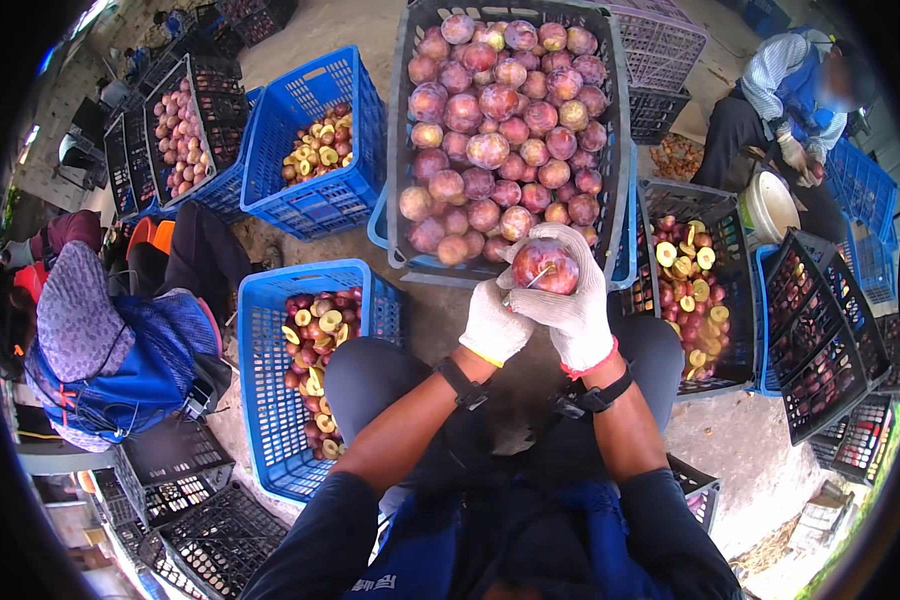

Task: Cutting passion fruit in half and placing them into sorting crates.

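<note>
My right hand [582, 318], in a white knit glove with a red cuff edge, is closed round a large red-purple plum [545, 266]. Beside it, my left hand [495, 322], in a white glove with a yellow cuff edge, is closed on a small knife. The knife's thin blade [539, 276] lies against the near face of the plum; its handle is hidden in the glove. Just beyond both hands stands a black crate [398, 150] heaped with whole plums [498, 102].
Blue baskets [253, 400] [315, 205] and a dark crate [735, 375] hold cut plums with yellow flesh. At the right, a person [795, 100] sits by a white bucket [770, 207]. A person in a blue vest [135, 360] is at the left. Empty-looking black crates [225, 535] stand lower left.
</note>
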The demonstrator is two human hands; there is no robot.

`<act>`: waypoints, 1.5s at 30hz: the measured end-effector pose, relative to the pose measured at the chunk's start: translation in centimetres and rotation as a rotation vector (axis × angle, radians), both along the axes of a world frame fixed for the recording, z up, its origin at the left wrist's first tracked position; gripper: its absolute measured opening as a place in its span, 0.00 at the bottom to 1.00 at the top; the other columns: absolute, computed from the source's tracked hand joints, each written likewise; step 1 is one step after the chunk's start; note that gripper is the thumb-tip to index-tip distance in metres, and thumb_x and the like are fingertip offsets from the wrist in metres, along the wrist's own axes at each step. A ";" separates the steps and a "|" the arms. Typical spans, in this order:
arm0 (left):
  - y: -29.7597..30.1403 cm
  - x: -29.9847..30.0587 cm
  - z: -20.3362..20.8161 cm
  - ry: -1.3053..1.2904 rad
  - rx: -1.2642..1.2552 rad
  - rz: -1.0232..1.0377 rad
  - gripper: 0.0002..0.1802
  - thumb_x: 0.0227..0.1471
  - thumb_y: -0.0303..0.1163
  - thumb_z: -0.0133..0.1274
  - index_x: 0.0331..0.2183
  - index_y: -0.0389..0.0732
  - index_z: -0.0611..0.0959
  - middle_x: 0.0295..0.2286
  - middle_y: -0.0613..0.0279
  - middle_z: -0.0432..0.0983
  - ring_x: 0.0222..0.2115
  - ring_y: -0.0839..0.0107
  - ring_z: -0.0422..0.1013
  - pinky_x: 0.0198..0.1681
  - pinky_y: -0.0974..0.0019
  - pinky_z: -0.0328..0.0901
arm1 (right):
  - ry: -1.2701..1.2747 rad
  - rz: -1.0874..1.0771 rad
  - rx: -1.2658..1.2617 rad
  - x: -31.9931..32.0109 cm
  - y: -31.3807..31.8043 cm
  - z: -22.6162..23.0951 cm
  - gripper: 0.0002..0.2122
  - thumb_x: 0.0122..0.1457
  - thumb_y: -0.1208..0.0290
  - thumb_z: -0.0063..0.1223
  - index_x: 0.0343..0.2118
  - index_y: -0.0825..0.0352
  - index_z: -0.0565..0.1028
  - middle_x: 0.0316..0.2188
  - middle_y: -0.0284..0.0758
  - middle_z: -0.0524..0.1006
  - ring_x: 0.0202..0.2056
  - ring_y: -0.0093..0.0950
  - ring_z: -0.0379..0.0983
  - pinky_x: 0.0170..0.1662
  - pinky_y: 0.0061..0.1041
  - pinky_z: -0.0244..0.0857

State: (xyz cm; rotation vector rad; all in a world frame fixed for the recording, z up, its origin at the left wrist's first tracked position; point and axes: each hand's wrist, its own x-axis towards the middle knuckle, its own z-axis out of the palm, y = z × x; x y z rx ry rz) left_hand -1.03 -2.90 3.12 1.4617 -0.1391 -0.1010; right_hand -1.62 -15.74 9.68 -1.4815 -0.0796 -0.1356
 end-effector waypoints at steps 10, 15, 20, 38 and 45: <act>0.5 -0.1 1.9 -0.129 0.400 -0.019 0.18 0.48 0.33 0.69 0.42 0.38 0.87 0.35 0.51 0.86 0.40 0.61 0.83 0.42 0.63 0.75 | -0.020 -0.056 -0.154 -0.5 0.6 1.3 0.34 0.38 0.76 0.80 0.52 0.66 0.74 0.50 0.33 0.77 0.51 0.27 0.75 0.59 0.31 0.68; 0.4 -0.7 2.1 0.018 0.295 -0.055 0.15 0.50 0.33 0.66 0.40 0.40 0.87 0.34 0.52 0.86 0.38 0.57 0.83 0.41 0.61 0.75 | -0.032 0.022 -0.199 -0.7 -0.1 1.8 0.34 0.40 0.74 0.79 0.53 0.66 0.74 0.50 0.35 0.77 0.52 0.27 0.74 0.59 0.30 0.67; 0.5 -0.6 -0.4 -0.299 0.659 -0.090 0.09 0.52 0.29 0.61 0.37 0.39 0.86 0.31 0.51 0.85 0.36 0.53 0.82 0.38 0.57 0.74 | -0.106 0.042 -0.407 0.0 -1.1 2.7 0.34 0.41 0.72 0.80 0.54 0.66 0.73 0.50 0.36 0.77 0.52 0.30 0.75 0.59 0.31 0.68; 0.1 -0.4 -4.8 -0.203 0.453 -0.205 0.07 0.55 0.31 0.57 0.33 0.39 0.84 0.29 0.45 0.82 0.34 0.42 0.79 0.36 0.49 0.73 | -0.233 -0.074 -0.903 -0.1 -2.5 3.1 0.31 0.45 0.71 0.77 0.54 0.66 0.75 0.43 0.33 0.80 0.46 0.29 0.79 0.50 0.32 0.74; -1.5 -0.4 -0.8 -0.210 0.378 -0.182 0.09 0.58 0.33 0.56 0.33 0.38 0.85 0.28 0.46 0.82 0.33 0.45 0.79 0.34 0.50 0.73 | -0.044 -0.021 -0.321 -0.5 -4.1 0.7 0.35 0.45 0.67 0.77 0.57 0.65 0.73 0.49 0.34 0.78 0.51 0.29 0.77 0.57 0.30 0.69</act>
